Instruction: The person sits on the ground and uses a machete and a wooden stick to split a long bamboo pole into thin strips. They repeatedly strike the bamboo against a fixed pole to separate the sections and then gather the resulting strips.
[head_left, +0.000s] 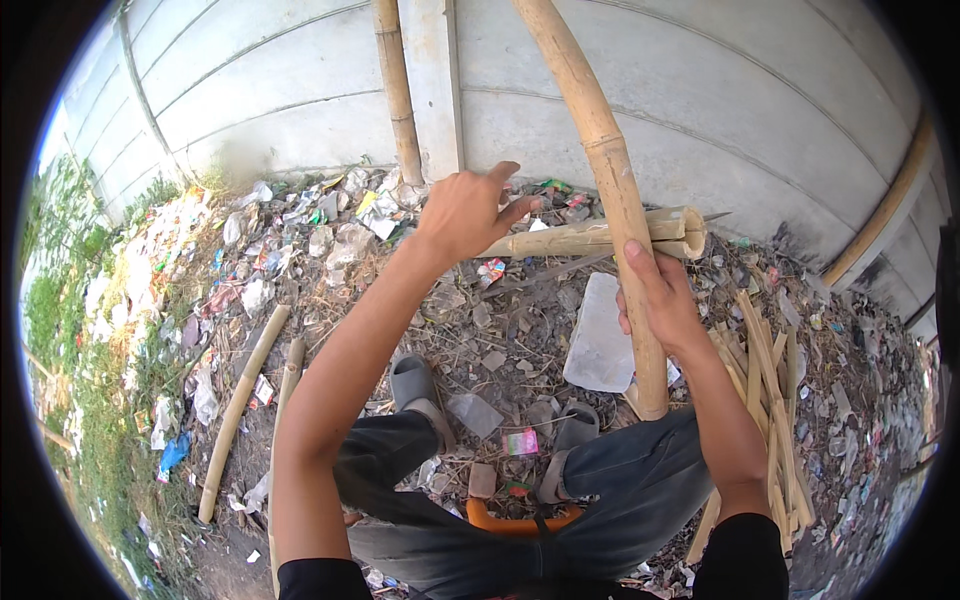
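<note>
My right hand [665, 305] is wrapped round the lower part of a thick bamboo pole [608, 160], which stands slightly tilted between my knees and runs up past the top of the view. Its lower end is by my right thigh. My left hand [465, 212] is held out to the left of the pole, holding nothing, with its index finger and thumb stretched apart. Just beyond my hands, a hollow bamboo length [565, 240] with an open, split end lies crosswise behind the upright pole. Beside the pole, a pale flat block [597, 345] rests on the ground.
Cut bamboo strips [772, 400] are heaped at my right. Bamboo lengths [240, 415] lie at the left. A concrete panel wall [270, 135] stands ahead, with a bamboo post [397, 95] against it. Litter covers the ground. Something orange [490, 516] shows between my legs.
</note>
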